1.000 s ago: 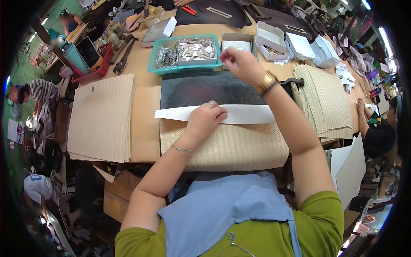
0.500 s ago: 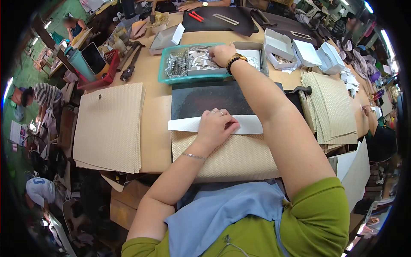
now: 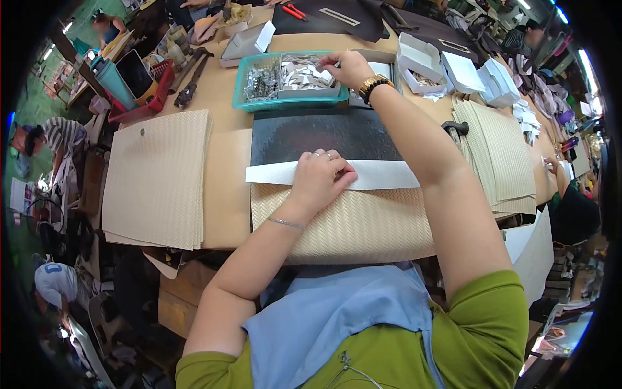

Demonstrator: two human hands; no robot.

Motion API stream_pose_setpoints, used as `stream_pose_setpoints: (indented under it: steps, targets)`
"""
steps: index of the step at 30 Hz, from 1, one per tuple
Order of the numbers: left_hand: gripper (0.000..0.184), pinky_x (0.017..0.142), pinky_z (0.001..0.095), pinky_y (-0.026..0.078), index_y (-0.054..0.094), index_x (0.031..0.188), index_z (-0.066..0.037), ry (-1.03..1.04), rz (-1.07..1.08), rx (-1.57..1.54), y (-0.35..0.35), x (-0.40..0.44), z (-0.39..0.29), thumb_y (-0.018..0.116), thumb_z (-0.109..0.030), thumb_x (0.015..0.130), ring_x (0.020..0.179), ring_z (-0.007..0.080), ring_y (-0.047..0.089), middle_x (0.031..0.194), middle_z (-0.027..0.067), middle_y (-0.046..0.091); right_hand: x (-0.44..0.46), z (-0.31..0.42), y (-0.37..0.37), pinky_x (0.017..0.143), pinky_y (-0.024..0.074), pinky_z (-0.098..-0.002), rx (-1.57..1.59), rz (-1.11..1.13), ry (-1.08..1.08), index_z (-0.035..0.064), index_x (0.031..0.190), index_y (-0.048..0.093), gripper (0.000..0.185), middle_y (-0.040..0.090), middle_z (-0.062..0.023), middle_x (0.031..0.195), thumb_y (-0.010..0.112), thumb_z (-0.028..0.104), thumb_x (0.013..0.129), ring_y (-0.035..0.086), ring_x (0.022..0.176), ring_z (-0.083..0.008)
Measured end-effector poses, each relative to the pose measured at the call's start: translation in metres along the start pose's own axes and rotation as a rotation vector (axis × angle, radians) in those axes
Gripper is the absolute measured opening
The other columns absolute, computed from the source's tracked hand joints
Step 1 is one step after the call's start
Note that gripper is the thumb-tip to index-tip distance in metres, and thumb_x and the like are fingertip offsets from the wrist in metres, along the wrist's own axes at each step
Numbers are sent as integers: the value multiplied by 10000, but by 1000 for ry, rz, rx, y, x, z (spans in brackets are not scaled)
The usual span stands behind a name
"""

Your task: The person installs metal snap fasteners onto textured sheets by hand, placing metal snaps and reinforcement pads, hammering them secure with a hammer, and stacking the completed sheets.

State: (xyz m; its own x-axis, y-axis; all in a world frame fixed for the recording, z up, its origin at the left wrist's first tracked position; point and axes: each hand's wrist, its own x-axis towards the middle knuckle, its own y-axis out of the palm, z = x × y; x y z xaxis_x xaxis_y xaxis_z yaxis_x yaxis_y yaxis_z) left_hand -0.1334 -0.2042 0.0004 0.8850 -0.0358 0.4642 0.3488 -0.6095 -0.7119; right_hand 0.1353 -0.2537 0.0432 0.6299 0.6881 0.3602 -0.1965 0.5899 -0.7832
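Observation:
My left hand (image 3: pixel 322 178) is closed on a long white strip (image 3: pixel 385 174), pinching it near its middle. The strip lies along the far edge of a cream woven sheet (image 3: pixel 363 223), which drapes over the table's near edge. Beyond it is a dark board (image 3: pixel 324 137). My right hand (image 3: pixel 350 69) is over a teal tray (image 3: pixel 291 104), its fingers bent together above a heap of small white pieces (image 3: pixel 304 76). Whatever sits between those fingertips is too small to make out. Small metal parts (image 3: pixel 261 84) fill the tray's left side.
Stacks of woven sheets lie to the left (image 3: pixel 159 178) and right (image 3: pixel 499 155). A red basket (image 3: pixel 159 97) holds a teal bottle (image 3: pixel 115 83). Open white boxes (image 3: pixel 421 58), a hammer (image 3: pixel 194 78) and red-handled cutters (image 3: pixel 295 11) are farther back. Other people work around.
My right hand has lifted slightly and drawn right from the heap, baring more white pieces. My left hand stays on the strip. The whole view has shifted a little.

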Motion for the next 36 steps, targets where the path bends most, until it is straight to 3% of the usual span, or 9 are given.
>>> stream_pose_setpoints:
  steps: [5,10,14,16,17,20,21,28,36]
  targets:
    - [132,745,375,396,705,756,-157,-8,2,-5,0,0,0,773,-266,783,770,191,592,765,-22,623,-13,6,-11,793,554,-376,-3,-44,7,140,1020,749,200,748,-98,912,639,183,859,715,823,-277]
    - [134,755,372,393,709,749,-154,-22,19,-14,-1,0,0,765,-267,793,777,195,595,757,-27,628,-30,12,-15,725,549,-311,257,-57,89,121,1034,737,194,738,-79,823,684,213,871,706,762,-188]
    - [205,748,361,446,719,868,-136,-43,27,-76,-1,-2,2,813,-261,735,761,198,623,779,-2,664,-100,40,-32,692,528,-236,613,-15,198,60,1040,728,190,736,-46,838,705,185,898,672,770,-84]
    - [315,742,358,484,715,947,-121,-118,48,-200,-7,1,-1,843,-255,692,756,206,644,803,20,689,-149,57,-35,701,528,-222,629,-61,161,21,1054,721,179,736,-44,895,690,126,913,666,788,-71]
    - [470,726,319,521,695,1064,-94,-102,63,-210,-9,2,2,865,-227,647,747,183,661,818,40,702,-175,65,-36,713,531,-221,664,-51,209,16,1058,723,179,735,-49,915,694,107,906,668,792,-74]
    - [485,727,287,521,691,1094,-77,-193,140,-359,-14,4,1,858,-195,654,749,151,651,823,28,693,-230,82,-30,738,543,-229,640,-52,295,13,1044,733,166,740,-56,931,705,58,887,679,808,-89]
    - [448,740,259,513,696,1113,-66,-170,151,-374,-16,5,1,833,-165,699,761,113,635,829,16,687,-240,83,-26,745,548,-234,612,-57,311,14,1034,737,159,742,-58,929,708,44,881,683,815,-94]
    - [309,835,256,498,708,1112,-25,-235,258,-437,-12,1,17,758,-141,830,865,100,648,933,51,706,-251,80,-11,747,568,-258,486,-92,172,44,1006,759,151,751,-102,940,716,28,862,711,816,-136]
    - [232,766,261,499,728,1047,-7,-399,245,-697,-10,2,12,734,-169,880,838,95,635,933,70,721,-252,76,-8,768,560,-253,608,-110,163,45,1048,746,182,744,-89,1004,707,29,871,698,871,-127]
